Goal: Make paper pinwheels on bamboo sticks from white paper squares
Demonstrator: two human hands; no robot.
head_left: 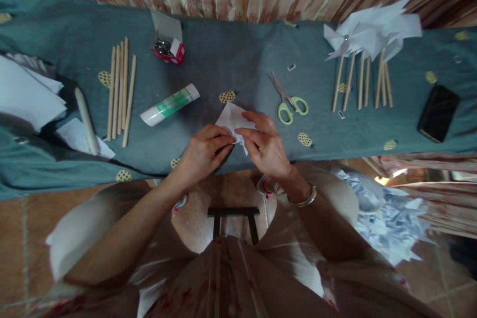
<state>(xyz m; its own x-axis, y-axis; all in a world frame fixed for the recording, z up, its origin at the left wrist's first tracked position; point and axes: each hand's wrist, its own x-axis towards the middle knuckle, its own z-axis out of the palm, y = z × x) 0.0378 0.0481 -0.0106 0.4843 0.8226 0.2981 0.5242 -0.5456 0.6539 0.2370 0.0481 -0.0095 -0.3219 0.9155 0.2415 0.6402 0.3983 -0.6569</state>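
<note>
Between my hands, close to the table's front edge, is a folded piece of white paper (231, 115) with a point toward the back. My left hand (204, 151) pinches its lower left part between thumb and fingers. On the right side, my right hand (266, 144) grips the paper with its fingers bent over it. The fingers cover the paper's lower middle. A green and white glue stick (170, 105) lies to the left of the paper, and scissors (287, 100) with pale green handles lie to the right.
Wooden sticks (118, 92) and a red box (167, 47) of small metal pieces are on the left, beside white sheets (28, 89). Finished paper pinwheels (372, 30) on sticks and a black phone (438, 113) lie right. A pile of folded paper (387, 221) sits below the table.
</note>
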